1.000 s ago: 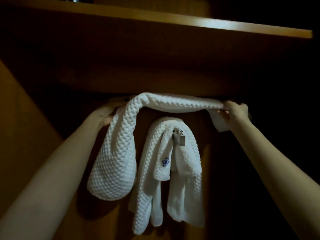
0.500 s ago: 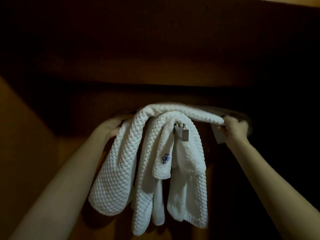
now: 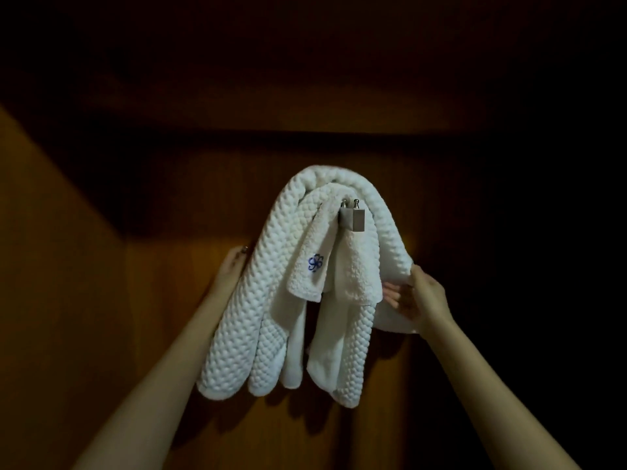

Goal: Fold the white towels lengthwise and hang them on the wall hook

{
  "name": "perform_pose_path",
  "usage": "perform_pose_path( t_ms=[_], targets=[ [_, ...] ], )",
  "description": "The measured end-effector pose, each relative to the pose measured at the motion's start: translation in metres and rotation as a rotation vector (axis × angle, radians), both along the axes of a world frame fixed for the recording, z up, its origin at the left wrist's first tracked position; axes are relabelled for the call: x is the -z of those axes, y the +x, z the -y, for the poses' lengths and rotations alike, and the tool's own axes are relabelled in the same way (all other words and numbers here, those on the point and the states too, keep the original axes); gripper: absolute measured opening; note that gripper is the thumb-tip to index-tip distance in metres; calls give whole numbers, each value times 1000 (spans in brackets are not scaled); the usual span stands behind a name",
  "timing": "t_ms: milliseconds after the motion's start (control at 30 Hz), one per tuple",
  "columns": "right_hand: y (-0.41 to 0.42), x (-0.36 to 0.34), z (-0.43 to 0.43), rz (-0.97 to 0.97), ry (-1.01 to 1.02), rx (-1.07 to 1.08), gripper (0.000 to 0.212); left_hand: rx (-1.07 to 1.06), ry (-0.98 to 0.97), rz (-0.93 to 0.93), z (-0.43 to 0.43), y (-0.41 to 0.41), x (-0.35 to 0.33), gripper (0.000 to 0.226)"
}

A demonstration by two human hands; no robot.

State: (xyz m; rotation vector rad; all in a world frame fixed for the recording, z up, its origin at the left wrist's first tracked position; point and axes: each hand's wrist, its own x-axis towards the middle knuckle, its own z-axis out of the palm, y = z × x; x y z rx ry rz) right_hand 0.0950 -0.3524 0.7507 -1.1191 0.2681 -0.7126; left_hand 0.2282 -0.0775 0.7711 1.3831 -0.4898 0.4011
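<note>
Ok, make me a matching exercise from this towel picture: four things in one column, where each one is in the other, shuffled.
1 metal hook
2 blue emblem
3 left hand
4 right hand

A holding the outer waffle towel's right end
B on the small front towel
C at the outer waffle towel's left edge
D sticking out near the top, between towels

Pairs: 1-D, 2-B, 3-C, 4-A

back wall (image 3: 190, 205): wood-grain panel, warm brown, brightest at mid-height, soft shadows lower down
left side wall (image 3: 51, 266): same wood, orange-brown, meets back wall at a corner
overhead board (image 3: 305, 96): wooden underside, very dark
right side: near black, no detail readable
light: dim, warm
</note>
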Motion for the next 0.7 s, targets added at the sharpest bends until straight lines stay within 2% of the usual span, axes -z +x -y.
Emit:
perform_pose_path(
  t_ms=[67, 100, 133, 200, 233, 300, 367, 433, 500, 600, 700],
  targets=[
    [-6, -2, 8, -123, -503, 203, 26, -36, -38, 188, -5, -8, -2, 22],
    [-9, -6, 12, -113, -709, 343, 25, -78, -39, 314, -7, -15, -8, 21],
    [-12, -14, 15, -45, -831, 443, 24, -122, -2, 444, -8, -24, -18, 24],
    [-12, -43, 16, 125, -927, 518, 19, -221, 182, 671, 1, -41, -41, 36],
    [-9, -61, 16, 178, -972, 487, 20, -256, 289, 730, 9, -46, -50, 41],
    [-3, -95, 14, 177, -1091, 336, 33, -253, 432, 667, 24, -55, -62, 52],
    [5, -119, 11, 121, -1177, 151, 46, -276, 399, 572, 31, -53, -65, 53],
    [12, -126, 9, 95, -1237, 89, 49, -343, 336, 583, 34, -51, -66, 41],
    [16, -127, 7, 140, -1304, 156, 42, -436, 336, 623, 37, -53, -69, 29],
    [17, -130, 5, 206, -1493, 363, 18, -595, 410, 708, 40, -52, -84, 22],
    [22, -141, 6, 203, -1578, 587, 16, -708, 470, 810, 41, -45, -114, 18]
  ],
)
